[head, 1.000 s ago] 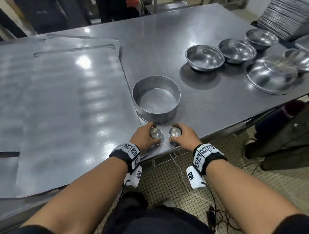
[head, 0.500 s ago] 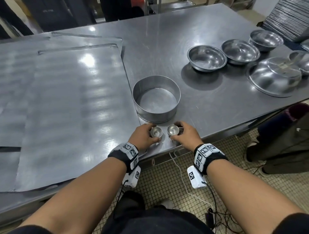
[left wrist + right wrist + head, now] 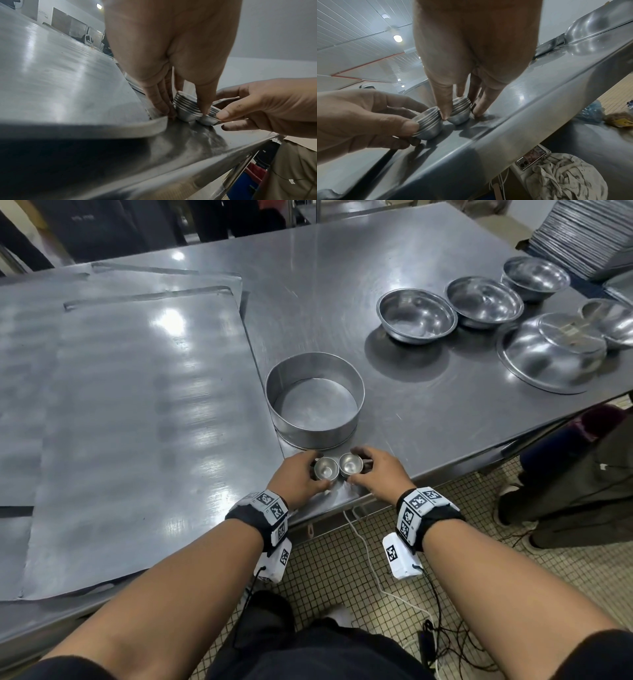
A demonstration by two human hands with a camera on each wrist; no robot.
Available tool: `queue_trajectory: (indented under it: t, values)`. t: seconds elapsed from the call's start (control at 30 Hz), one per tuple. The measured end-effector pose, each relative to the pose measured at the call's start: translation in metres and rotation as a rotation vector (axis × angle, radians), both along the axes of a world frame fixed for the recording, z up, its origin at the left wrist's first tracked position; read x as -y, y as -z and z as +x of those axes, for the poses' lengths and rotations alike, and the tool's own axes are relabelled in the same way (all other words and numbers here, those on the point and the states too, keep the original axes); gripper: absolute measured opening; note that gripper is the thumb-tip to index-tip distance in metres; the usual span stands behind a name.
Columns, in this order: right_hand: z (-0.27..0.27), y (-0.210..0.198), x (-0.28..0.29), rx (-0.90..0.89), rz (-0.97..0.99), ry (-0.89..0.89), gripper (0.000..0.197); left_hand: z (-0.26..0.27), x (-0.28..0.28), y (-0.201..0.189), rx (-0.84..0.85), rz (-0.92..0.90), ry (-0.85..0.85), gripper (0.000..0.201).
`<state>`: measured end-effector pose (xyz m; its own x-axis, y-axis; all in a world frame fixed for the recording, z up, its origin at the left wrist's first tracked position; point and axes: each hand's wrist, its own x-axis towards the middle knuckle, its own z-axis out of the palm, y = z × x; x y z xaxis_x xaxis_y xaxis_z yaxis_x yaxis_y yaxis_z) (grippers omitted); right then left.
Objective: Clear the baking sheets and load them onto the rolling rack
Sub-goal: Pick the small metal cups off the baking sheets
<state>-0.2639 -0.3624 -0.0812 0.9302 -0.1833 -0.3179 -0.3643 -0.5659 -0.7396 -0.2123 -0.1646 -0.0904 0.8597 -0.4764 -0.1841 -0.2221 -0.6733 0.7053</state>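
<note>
Left hand (image 3: 297, 478) pinched one stack of small tart moulds (image 3: 324, 469) | right hand (image 3: 378, 475) pinched the other (image 3: 350, 464) — stacks had drawn together, touching | baking sheets (image 3: 137, 405) left of both hands — cleared, unloaded

Commercial kitchen: steel table (image 3: 342, 285), stacked trays (image 3: 582, 231), bowls (image 3: 416, 314).
</note>
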Motion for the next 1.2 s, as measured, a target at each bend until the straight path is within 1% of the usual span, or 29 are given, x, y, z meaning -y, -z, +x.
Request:
queue_trajectory:
  t: [0.07,0.13,0.2,0.27,0.3,0.37,0.43,0.5,0.57,0.67,0.73,0.83,0.93,1.1,1.2]
  values:
    - [0.001,-0.002,0.002,-0.015,0.014,-0.008,0.066,0.001,-0.003,-0.004,-0.020,-0.023,-0.018,0.055]
    - [0.004,-0.005,0.005,-0.013,0.042,0.019,0.068,0.005,-0.009,-0.009,0.007,-0.044,-0.073,0.055]
    - [0.011,-0.011,0.007,0.030,0.022,0.068,0.064,0.012,-0.017,-0.015,0.122,-0.064,-0.166,0.048]
    - [0.023,-0.019,0.009,0.099,-0.023,0.130,0.059,0.023,-0.023,-0.021,0.218,-0.082,-0.300,0.045]
    - [0.031,-0.024,0.010,0.136,-0.039,0.163,0.057,0.029,-0.025,-0.024,0.238,-0.085,-0.357,0.047]
    - [0.049,-0.031,0.012,0.178,-0.061,0.207,0.058,0.042,-0.027,-0.030,0.210,-0.068,-0.416,0.060]
    - [0.067,-0.036,0.013,0.169,-0.098,0.207,0.067,0.054,-0.026,-0.035,0.131,-0.041,-0.415,0.076]
    - [0.082,-0.038,0.012,0.129,-0.116,0.193,0.076,0.064,-0.024,-0.037,0.066,-0.022,-0.404,0.083]
    - [0.092,-0.037,0.011,0.092,-0.120,0.174,0.076,0.072,-0.023,-0.037,0.018,-0.003,-0.391,0.082]
    - [0.093,-0.033,0.010,0.063,-0.099,0.147,0.058,0.077,-0.023,-0.030,-0.017,-0.020,-0.394,0.081]
    - [0.090,-0.031,0.010,0.059,-0.079,0.157,0.053,0.075,-0.022,-0.029,-0.021,-0.039,-0.397,0.079]
    - [0.083,-0.029,0.010,0.072,-0.064,0.171,0.053,0.069,-0.020,-0.029,-0.013,-0.050,-0.390,0.076]
    - [0.077,-0.030,0.012,0.079,-0.059,0.167,0.057,0.065,-0.020,-0.028,-0.001,-0.066,-0.367,0.072]
    - [0.066,-0.032,0.016,0.091,-0.057,0.163,0.059,0.056,-0.017,-0.028,0.019,-0.063,-0.351,0.075]
    - [0.062,-0.033,0.018,0.088,-0.037,0.164,0.058,0.052,-0.018,-0.027,0.021,-0.052,-0.354,0.073]
